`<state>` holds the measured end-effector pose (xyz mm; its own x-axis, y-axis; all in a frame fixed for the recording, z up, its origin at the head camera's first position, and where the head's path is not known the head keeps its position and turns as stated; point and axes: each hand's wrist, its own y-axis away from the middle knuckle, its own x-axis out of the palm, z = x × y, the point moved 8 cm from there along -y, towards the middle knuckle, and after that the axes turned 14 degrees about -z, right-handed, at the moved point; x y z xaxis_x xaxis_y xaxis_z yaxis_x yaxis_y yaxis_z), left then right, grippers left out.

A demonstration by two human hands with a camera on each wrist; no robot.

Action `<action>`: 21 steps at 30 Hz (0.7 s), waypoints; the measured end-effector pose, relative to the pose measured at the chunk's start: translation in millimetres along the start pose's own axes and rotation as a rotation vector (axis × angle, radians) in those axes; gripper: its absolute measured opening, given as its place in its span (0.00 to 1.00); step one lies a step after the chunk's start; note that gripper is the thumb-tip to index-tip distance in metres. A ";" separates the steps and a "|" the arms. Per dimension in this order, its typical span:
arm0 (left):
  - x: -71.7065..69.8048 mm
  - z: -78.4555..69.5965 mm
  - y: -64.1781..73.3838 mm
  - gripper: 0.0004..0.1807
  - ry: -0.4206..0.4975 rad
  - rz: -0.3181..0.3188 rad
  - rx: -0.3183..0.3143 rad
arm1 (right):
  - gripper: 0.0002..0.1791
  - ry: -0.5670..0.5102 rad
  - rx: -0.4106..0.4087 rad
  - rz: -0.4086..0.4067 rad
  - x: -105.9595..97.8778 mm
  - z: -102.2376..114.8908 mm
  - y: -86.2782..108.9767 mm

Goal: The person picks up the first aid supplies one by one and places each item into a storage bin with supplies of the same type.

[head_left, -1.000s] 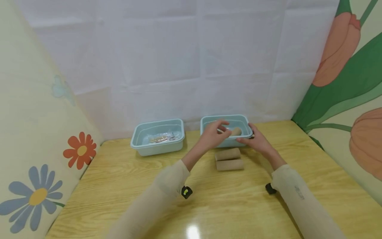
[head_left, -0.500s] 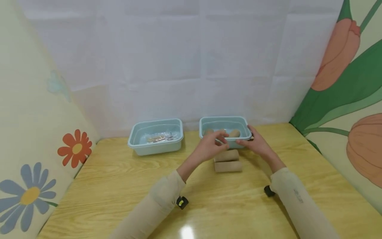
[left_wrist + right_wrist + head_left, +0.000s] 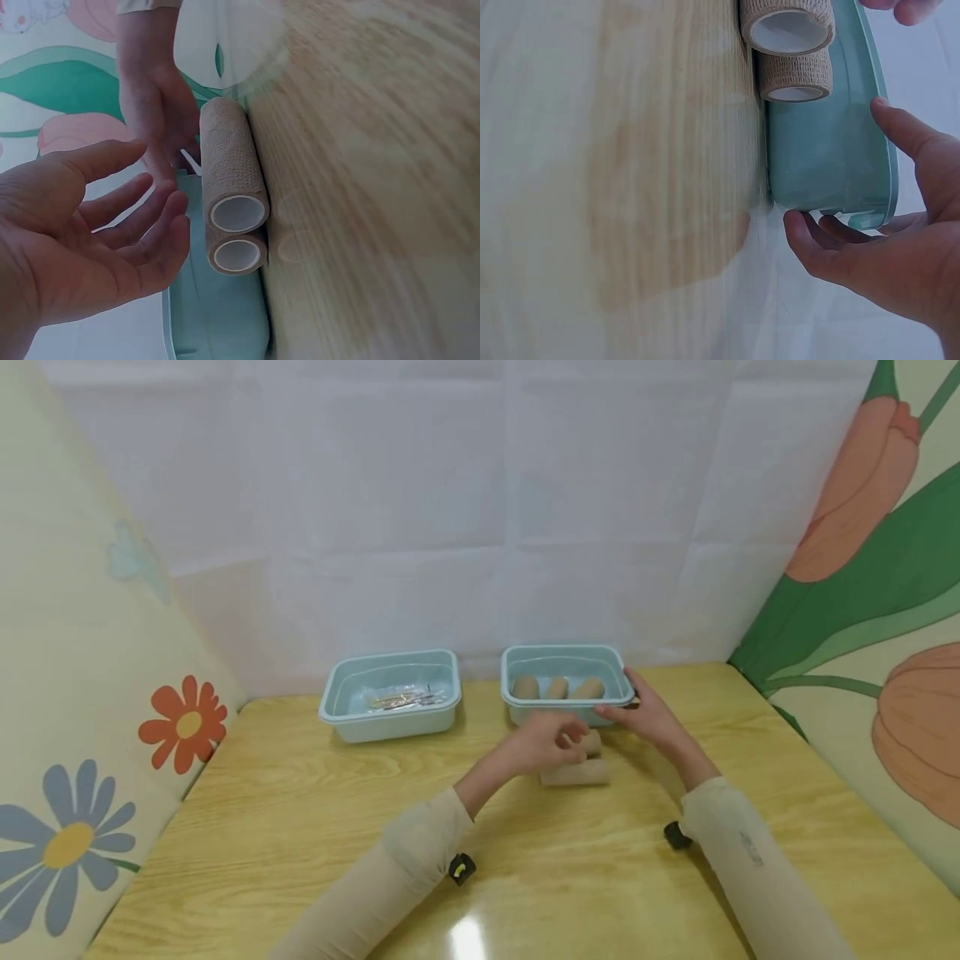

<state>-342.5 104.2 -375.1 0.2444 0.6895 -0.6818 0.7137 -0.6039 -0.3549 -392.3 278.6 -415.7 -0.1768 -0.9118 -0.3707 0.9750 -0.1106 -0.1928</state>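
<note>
Just above two tan textured bandage rolls (image 3: 576,774) hovers my left hand (image 3: 542,745), its fingers loosely bent. In the left wrist view the hand (image 3: 97,225) is apart from the bandage rolls (image 3: 229,150), which lie side by side and show hollow white cores. My right hand (image 3: 651,717) grips the right end of a light blue plastic tub (image 3: 517,713). The right wrist view has its thumb at the rim of the tub (image 3: 825,157) and its fingers against the end. Three similar rolls (image 3: 557,687) sit inside this tub.
To the left stands a second light blue tub (image 3: 397,727) containing thin items in clear plastic packaging (image 3: 405,697). Both tubs are on a wooden table (image 3: 555,877), close to a white sheet (image 3: 405,510) at the back. Painted walls flank the table.
My left hand has come out of the right tub, back toward the person, and now hangs over the two rolls outside. My right hand keeps its grip on the tub.
</note>
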 end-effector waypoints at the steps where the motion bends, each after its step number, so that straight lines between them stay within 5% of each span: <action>1: 2.7 0.3 0.9 0.19 -0.012 0.018 -0.003 | 0.56 0.007 0.000 -0.001 -0.3 -0.2 0.5; 6: 10.6 -1.0 6.3 0.20 -0.100 0.069 0.001 | 0.56 0.009 0.002 0.003 -0.1 -0.1 2.8; 11: 17.3 -4.1 9.9 0.16 -0.209 0.096 0.085 | 0.57 0.006 0.009 -0.004 -0.5 0.1 3.1; 21: 24.0 -8.5 13.2 0.20 -0.250 0.114 0.127 | 0.55 -0.021 -0.021 0.000 -1.4 2.6 2.6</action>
<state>-321.7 116.2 -390.7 0.1374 0.5042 -0.8526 0.5991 -0.7278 -0.3339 -389.2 278.5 -413.3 -0.1741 -0.9197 -0.3519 0.9718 -0.1028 -0.2123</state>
